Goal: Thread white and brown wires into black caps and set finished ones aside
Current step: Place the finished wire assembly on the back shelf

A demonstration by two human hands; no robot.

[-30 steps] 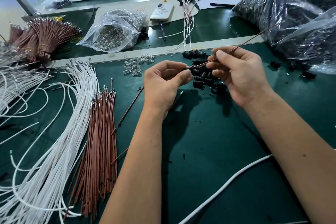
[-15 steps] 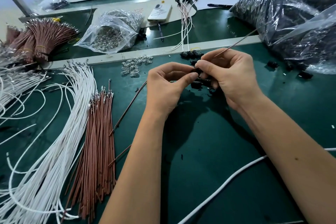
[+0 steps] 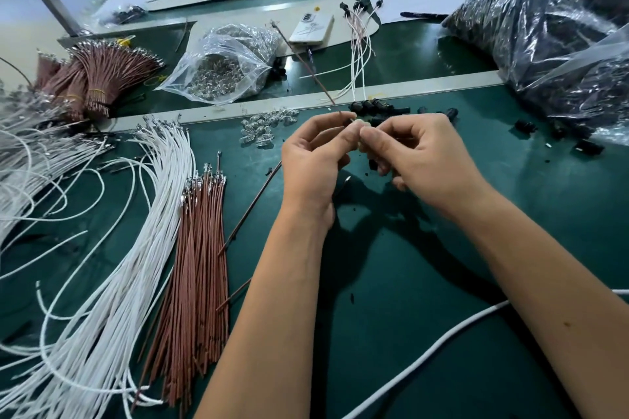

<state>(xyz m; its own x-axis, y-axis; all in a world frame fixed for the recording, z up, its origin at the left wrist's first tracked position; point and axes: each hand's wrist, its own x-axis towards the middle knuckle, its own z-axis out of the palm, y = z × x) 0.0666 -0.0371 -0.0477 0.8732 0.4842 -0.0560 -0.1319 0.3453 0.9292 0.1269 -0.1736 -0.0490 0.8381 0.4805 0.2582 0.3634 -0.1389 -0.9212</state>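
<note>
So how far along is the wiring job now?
Done: a few finished wires with black caps lie at the back. In hand: left hand and right hand pinch a brown wire. Left: big piles of white wires, brown wires and loose caps.

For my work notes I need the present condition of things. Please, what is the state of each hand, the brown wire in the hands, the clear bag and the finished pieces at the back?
left hand: pinches the brown wire.
right hand: fingertips pinch at the same spot; what they hold is hidden.
brown wire: held, free end pointing up and away.
clear bag: open, lying on the table.
finished pieces: set aside, capped.
</note>
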